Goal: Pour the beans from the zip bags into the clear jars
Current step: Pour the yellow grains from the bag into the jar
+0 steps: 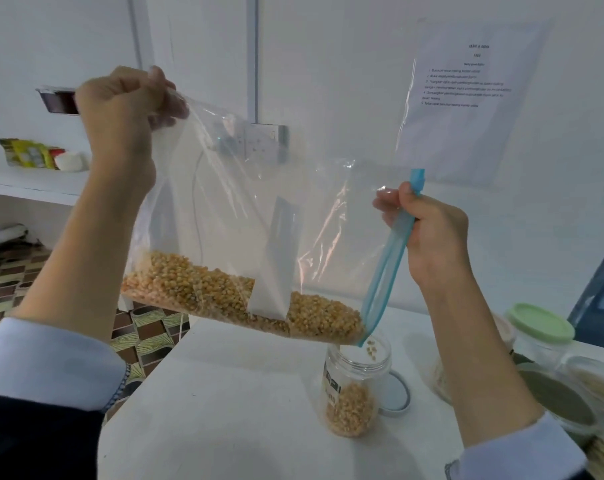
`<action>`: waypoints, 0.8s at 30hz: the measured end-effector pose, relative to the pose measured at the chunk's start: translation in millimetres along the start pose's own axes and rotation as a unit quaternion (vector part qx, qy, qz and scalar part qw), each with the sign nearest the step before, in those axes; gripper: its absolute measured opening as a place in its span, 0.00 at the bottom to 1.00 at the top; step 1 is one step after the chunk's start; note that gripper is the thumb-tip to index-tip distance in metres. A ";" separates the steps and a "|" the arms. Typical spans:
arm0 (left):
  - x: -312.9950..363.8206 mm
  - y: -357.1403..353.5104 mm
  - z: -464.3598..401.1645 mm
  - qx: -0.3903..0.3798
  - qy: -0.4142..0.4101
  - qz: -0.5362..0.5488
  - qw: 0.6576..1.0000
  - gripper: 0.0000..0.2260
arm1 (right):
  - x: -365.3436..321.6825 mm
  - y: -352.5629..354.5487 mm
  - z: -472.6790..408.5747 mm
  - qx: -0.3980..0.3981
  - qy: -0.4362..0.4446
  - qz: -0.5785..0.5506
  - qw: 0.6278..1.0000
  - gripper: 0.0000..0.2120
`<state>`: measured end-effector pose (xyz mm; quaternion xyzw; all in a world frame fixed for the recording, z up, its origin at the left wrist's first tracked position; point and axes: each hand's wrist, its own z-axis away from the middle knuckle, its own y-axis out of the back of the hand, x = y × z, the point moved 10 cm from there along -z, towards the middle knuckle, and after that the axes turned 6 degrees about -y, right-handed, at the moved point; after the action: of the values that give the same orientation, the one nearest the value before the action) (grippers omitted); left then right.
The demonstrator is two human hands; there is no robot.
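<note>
A clear zip bag [259,209] is held up above the white table [224,393], tilted so its lowest corner sits at roughly 5 o'clock of the bag. The left hand [120,112] is closed around the bag's upper corner at 11 o'clock, plastic pinched between thumb and curled fingers. The right hand [432,233] is curled around the blue zip strip [387,271] at the bag's 3 o'clock edge; the strip is seen parted into two lines below the grip. Yellow beans [196,285] are piled along the bag's bottom edge, from 7 o'clock across to the low corner. A white label [271,271] is seen on the bag, over the beans. A few beans are caught mid-fall from the low corner into the open clear jar [356,389], which stands upright on the table directly under that corner, at 6 o'clock of the right hand. The jar is partly filled, roughly the lower third. A round lid [397,393] lies flat on the table just beside the jar at its 3 o'clock. More containers are grouped at the table's 3 o'clock side, one with a green lid [539,322]. A printed sheet [467,98] is fixed to the wall at 1 o'clock.
</note>
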<state>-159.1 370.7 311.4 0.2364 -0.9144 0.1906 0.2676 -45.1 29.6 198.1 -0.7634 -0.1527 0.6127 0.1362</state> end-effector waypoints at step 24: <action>-9.1 -0.9 -6.8 0.114 -0.068 -0.169 0.977 0.18 | 2.5 -6.8 5.6 0.009 -0.001 -0.024 1.000 0.09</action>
<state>-149.2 376.2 311.6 0.4285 -0.8498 0.2292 0.2044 -50.5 37.0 197.4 -0.7574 -0.1658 0.6117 0.1572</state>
